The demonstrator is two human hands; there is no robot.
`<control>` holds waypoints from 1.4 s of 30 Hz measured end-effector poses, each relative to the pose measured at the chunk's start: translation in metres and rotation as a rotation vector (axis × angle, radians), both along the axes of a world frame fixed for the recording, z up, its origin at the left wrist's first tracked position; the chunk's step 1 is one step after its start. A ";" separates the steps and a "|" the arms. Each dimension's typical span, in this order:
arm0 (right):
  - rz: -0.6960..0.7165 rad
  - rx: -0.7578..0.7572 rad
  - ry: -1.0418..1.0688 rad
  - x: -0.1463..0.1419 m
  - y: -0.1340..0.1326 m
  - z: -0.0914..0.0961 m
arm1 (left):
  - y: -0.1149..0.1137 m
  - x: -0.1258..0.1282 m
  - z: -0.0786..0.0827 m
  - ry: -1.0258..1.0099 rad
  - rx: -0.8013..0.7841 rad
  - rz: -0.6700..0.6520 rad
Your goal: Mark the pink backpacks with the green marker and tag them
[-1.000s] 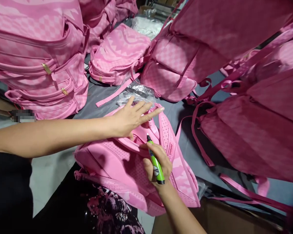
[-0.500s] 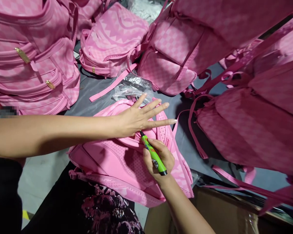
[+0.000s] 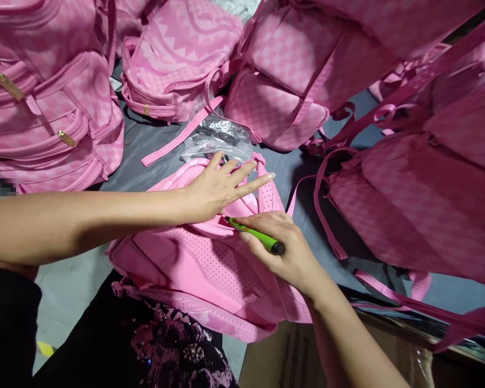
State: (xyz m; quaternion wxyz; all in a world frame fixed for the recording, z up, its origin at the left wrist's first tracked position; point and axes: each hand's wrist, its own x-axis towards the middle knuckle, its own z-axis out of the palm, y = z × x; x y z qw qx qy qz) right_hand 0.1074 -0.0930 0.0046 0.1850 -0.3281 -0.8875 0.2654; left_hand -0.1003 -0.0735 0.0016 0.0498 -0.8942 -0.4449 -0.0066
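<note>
A pink backpack point(image 3: 210, 269) with dotted mesh back panels lies tilted across the table edge and my lap. My left hand point(image 3: 222, 188) rests palm down over its upper part, fingers spread and holding nothing. In my right hand point(image 3: 281, 242) is a green marker pen point(image 3: 258, 238) with a black end. Its dark tip points left at the pink fabric just below my left palm. Whether the tip touches the cloth, I cannot tell. A dotted shoulder strap point(image 3: 268, 189) rises on the right of the backpack.
Pink checked backpacks stand at the left point(image 3: 76, 108), the back point(image 3: 194, 48) and the right point(image 3: 420, 194). Crumpled clear plastic point(image 3: 222, 134) lies behind my left hand. A loose strap point(image 3: 178, 137) crosses the grey table cover point(image 3: 145, 134). Below the edge is a cardboard box point(image 3: 278, 355).
My right hand has turned the marker pen flatter, with its tip shifted slightly left. My left hand has moved a little left and its fingers are less far apart. The view has shifted slightly.
</note>
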 end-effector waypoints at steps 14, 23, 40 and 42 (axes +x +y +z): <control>0.050 0.178 -0.168 -0.007 -0.004 -0.001 | 0.013 -0.005 -0.007 0.074 -0.073 0.003; 0.011 0.101 -0.171 -0.010 0.001 0.003 | 0.016 -0.010 0.012 0.139 -0.184 0.065; 0.054 -0.043 -0.011 -0.014 0.008 0.002 | 0.013 -0.017 0.014 0.107 -0.224 0.149; 0.052 -0.017 -0.063 -0.020 0.009 0.003 | 0.013 -0.018 0.013 0.108 -0.223 0.152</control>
